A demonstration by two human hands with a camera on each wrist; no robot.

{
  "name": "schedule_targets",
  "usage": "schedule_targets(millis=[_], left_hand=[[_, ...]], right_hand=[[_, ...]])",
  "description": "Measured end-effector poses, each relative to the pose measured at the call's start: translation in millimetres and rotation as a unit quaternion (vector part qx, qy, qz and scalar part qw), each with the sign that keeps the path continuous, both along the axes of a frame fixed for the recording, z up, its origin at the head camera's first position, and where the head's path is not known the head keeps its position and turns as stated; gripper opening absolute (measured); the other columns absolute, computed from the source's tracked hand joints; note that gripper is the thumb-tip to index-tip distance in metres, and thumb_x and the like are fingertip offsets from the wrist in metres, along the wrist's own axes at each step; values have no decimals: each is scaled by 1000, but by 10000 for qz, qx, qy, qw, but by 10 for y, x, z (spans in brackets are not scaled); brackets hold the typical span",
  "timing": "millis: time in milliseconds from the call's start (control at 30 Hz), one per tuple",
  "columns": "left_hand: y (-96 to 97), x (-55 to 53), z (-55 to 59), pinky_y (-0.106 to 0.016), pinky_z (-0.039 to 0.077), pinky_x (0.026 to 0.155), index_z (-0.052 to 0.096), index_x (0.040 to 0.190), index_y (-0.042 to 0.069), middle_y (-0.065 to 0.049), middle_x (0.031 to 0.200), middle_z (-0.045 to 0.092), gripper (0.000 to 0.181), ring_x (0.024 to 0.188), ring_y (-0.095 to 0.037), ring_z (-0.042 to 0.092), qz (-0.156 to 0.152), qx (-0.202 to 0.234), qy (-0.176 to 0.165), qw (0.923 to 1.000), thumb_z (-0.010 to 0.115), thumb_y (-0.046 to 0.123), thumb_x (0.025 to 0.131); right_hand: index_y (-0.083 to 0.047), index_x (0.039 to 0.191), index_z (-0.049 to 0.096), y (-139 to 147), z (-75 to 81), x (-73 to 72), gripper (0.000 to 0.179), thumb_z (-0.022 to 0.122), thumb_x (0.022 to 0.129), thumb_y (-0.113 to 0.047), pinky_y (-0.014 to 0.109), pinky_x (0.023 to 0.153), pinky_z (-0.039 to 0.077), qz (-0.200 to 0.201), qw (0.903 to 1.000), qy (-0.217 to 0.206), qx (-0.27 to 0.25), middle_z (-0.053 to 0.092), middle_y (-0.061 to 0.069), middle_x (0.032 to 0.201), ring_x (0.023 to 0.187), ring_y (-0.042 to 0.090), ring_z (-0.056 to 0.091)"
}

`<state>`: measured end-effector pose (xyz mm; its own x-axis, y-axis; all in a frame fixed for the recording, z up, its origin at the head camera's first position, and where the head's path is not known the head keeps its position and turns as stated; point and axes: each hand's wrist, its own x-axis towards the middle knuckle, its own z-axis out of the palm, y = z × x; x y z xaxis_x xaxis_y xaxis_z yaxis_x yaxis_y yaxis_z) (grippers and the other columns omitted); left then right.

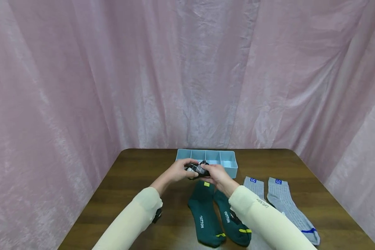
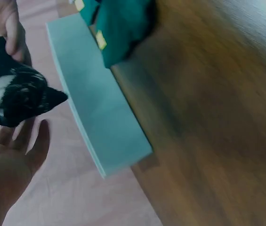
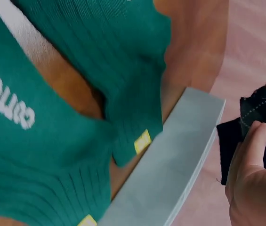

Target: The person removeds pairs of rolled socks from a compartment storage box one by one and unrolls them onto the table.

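A bundled black argyle sock point(image 1: 199, 169) with white and grey patches is held up between both hands, in front of a light-blue divided box. On its left side, my left hand point(image 1: 178, 169) has the thumb at the near side and the fingers over the far side. From the right, my right hand point(image 1: 218, 176) grips it with the thumb on top and fingers beneath. In the right wrist view, a dark flap of the sock point(image 3: 228, 141) sticks out past the fingers. The left wrist view shows the bundle point(image 2: 24, 94) between both hands, a pointed end jutting out.
The light-blue box point(image 1: 234, 172) has several compartments and stands at the table's point(image 1: 143, 173) far edge. Two green socks point(image 1: 206, 215) lie flat below the hands. Grey ribbed socks point(image 1: 292, 208) lie to the right, partly under the right sleeve. A pink curtain point(image 1: 187, 76) hangs behind.
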<state>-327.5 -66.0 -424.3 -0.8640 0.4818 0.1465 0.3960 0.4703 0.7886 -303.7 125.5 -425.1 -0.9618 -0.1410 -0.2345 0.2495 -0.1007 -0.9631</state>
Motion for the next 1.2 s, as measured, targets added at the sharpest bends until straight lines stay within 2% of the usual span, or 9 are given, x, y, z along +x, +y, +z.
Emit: schedule_targets(millis=[67,200,367,533,633,800,967,1200], left_hand=[[-70,42,-35,-38,51,85,59,138,12,-10,130,60,53,107,-23,57,-122,-3,-135,9998,77,20,89],[-195,150,-139,-38,48,91,54,143,13,-9,136,57,59,111,-22,55,-261,-193,-31,9995,76,22,89],[-367,259,-223,-35,53,81,60,137,17,-7,128,62,47,98,-22,57,-204,-355,91,9991,71,16,91],[-570,324,-267,-33,54,74,64,132,17,-9,118,63,43,92,-23,57,-83,-356,-216,9991,71,13,89],[-716,408,-308,-33,54,71,65,130,18,-9,116,63,43,90,-24,57,-5,-385,-407,9984,72,12,88],[-903,578,-398,-33,53,72,65,129,18,-9,116,63,43,91,-24,57,-134,-435,-548,9975,74,13,87],[-988,713,-443,-32,53,70,65,129,18,-8,114,63,43,90,-22,57,-257,-479,-660,9963,74,15,87],[-1080,838,-541,-29,52,70,66,127,20,-4,113,64,42,90,-20,58,-520,-659,-643,9944,76,16,86]], right_hand=[[16,137,44,-37,-39,53,50,55,103,-18,39,88,54,40,9999,23,-99,49,32,134,114,35,62],[16,140,38,-137,-96,182,53,53,104,-19,40,90,53,252,9995,-11,-212,43,33,140,123,38,54],[17,142,36,-226,-143,299,54,52,105,-20,40,91,52,778,9967,-172,-150,46,33,137,118,38,59],[18,140,38,-248,-172,395,55,54,104,-20,40,90,53,1331,9908,-193,157,54,29,129,112,39,63],[17,138,41,-249,-205,459,51,55,103,-18,41,89,54,1678,9850,-93,384,58,26,125,110,39,64],[15,137,47,-262,-254,563,45,55,102,-13,42,91,53,2201,9740,82,527,61,24,124,108,36,65],[13,134,51,-299,-269,651,41,55,101,-10,44,93,52,2576,9639,98,667,62,21,123,109,37,65],[13,132,54,-354,-387,745,37,55,101,-6,45,93,51,3094,9466,124,896,65,17,116,107,32,65]])
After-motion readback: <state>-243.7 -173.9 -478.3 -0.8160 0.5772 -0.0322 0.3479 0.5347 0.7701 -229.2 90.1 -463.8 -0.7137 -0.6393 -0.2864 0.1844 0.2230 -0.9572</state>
